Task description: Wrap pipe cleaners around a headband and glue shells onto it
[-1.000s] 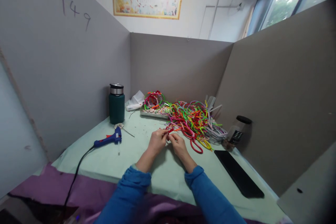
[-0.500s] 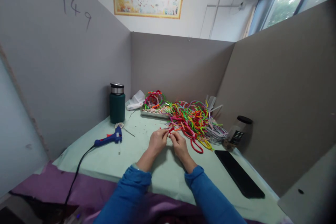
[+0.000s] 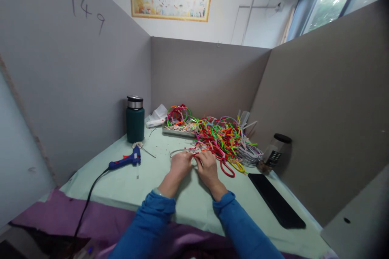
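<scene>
My left hand (image 3: 181, 163) and my right hand (image 3: 208, 166) are close together above the middle of the table. Both are closed in a pinch on a short red cord (image 3: 196, 154), mostly hidden by the fingers. A thin grey loop of cord (image 3: 174, 152) curves out behind my left hand; whether it joins the red cord is hard to tell. Just beyond my hands lies a tangled pile of bright cords (image 3: 221, 133). Within the pile's near edge, a thick red loop (image 3: 227, 170) rests to the right of my right hand.
A metal tray (image 3: 179, 132) with small pieces stands at the back, near white tissue (image 3: 157, 115). To the left are a green bottle (image 3: 135, 123) and a blue glue gun (image 3: 126, 162) with its cable. A clear jar (image 3: 273, 153) and black flat slab (image 3: 275, 200) lie right.
The thin grey loop now shows to the left of my hands. My right hand has turned slightly, its fingers higher over the red cord, less of which is visible.
</scene>
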Demonstrator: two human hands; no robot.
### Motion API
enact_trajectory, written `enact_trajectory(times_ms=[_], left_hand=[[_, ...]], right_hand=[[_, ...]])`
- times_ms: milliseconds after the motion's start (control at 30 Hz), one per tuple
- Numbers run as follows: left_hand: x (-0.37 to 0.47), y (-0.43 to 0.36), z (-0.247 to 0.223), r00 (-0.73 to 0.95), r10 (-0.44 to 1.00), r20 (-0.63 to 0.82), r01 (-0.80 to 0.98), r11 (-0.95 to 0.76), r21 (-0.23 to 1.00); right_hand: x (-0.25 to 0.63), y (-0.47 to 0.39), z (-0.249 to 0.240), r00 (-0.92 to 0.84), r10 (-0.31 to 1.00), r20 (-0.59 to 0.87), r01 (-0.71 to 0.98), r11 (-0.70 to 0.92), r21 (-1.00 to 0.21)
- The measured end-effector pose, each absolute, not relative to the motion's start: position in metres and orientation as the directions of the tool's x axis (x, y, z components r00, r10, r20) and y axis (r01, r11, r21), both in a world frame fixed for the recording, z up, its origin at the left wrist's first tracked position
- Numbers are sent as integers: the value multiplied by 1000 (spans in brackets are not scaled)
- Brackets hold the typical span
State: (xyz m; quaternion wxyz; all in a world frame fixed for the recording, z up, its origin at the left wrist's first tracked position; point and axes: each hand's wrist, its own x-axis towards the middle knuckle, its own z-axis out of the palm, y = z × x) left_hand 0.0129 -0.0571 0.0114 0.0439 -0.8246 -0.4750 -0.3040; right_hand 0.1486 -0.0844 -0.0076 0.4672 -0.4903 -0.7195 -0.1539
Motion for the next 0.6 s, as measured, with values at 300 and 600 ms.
enact_trajectory(times_ms=[300,600], left_hand=[[11,-52,8,605,598,526,677,-734,56],[15,-50,8,583,564,585,642,-761,94]], right_hand=[[160,-73,-12,99,630,770,671,529,-519],[170,-57,-23,226,784,578,401,466,-789]])
